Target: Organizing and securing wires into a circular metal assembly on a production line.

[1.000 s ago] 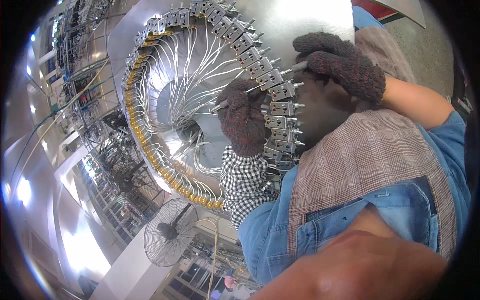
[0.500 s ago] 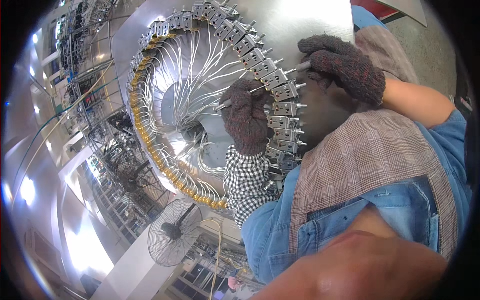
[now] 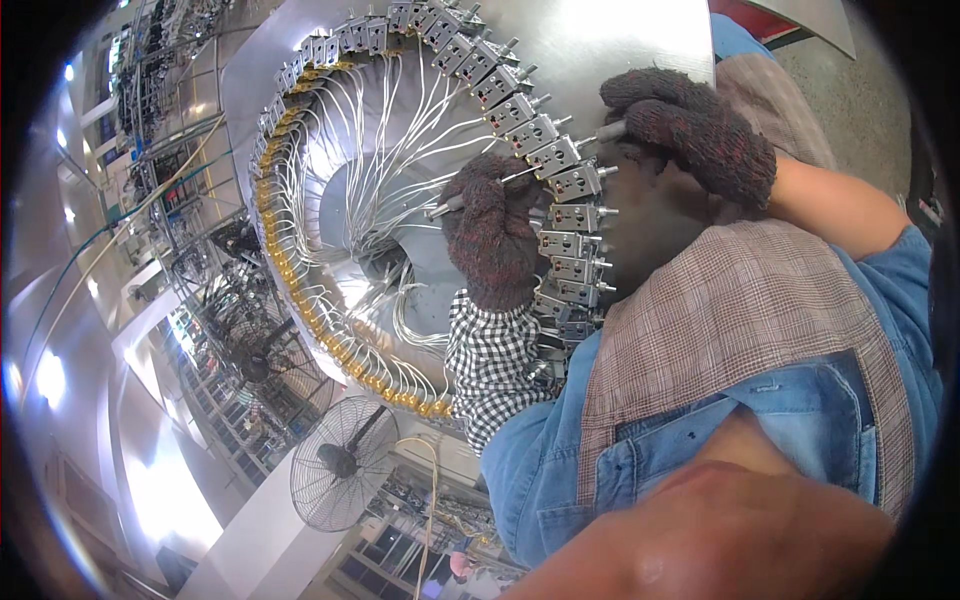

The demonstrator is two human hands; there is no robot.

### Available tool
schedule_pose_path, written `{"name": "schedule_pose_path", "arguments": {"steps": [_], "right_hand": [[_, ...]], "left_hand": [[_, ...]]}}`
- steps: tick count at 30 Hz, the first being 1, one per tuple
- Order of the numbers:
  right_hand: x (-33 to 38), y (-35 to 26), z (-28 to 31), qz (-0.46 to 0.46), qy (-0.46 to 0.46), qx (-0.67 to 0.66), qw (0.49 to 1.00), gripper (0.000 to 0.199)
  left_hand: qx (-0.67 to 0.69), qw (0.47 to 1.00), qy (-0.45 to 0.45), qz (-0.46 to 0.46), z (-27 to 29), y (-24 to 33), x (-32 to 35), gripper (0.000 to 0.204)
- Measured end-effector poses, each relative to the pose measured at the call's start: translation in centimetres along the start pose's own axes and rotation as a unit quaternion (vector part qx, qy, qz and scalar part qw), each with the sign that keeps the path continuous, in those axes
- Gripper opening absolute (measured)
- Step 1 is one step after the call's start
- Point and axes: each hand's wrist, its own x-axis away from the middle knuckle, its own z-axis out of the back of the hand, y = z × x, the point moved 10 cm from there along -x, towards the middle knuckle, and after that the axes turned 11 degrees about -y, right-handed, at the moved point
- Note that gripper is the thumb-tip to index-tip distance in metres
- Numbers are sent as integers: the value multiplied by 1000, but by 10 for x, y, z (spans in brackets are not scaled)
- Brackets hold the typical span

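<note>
My left hand [image 3: 490, 235], in a dark knitted glove with a checked cuff over the wrist, is closed around a slim grey rod-like tool [image 3: 443, 208]. A thin metal shaft [image 3: 522, 174] pokes out of that fist toward a row of grey metal blocks with holes and short pins [image 3: 575, 183]. Just outside this row, my right hand [image 3: 690, 130], gloved alike, is closed on a short grey cylinder [image 3: 611, 130], whose other end the fingers hide. White wires [image 3: 385, 130] fan out across the ring's inside to a bundle near its middle.
Brass-coloured fittings [image 3: 290, 285] line the ring's left and lower edge. The ring rests on a shiny metal tabletop [image 3: 610, 40]. A black cage fan [image 3: 340, 460] stands beyond it at lower left. Racks with hanging parts [image 3: 155, 110] fill the far left.
Both hands keep their grip and hold nearly the same place. The whole view has shifted very slightly; nothing has been let go or picked up.
</note>
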Motion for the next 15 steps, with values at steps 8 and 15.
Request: {"name": "schedule_pose_path", "arguments": {"steps": [8,15], "right_hand": [[-5,-14,-3,8,-25,134,991,34],[2,-31,-1,92,-1,361,928,35]], "left_hand": [[-80,996,27,-1,0,6,1,26],[-6,999,53,-6,0,4,3,27]]}}
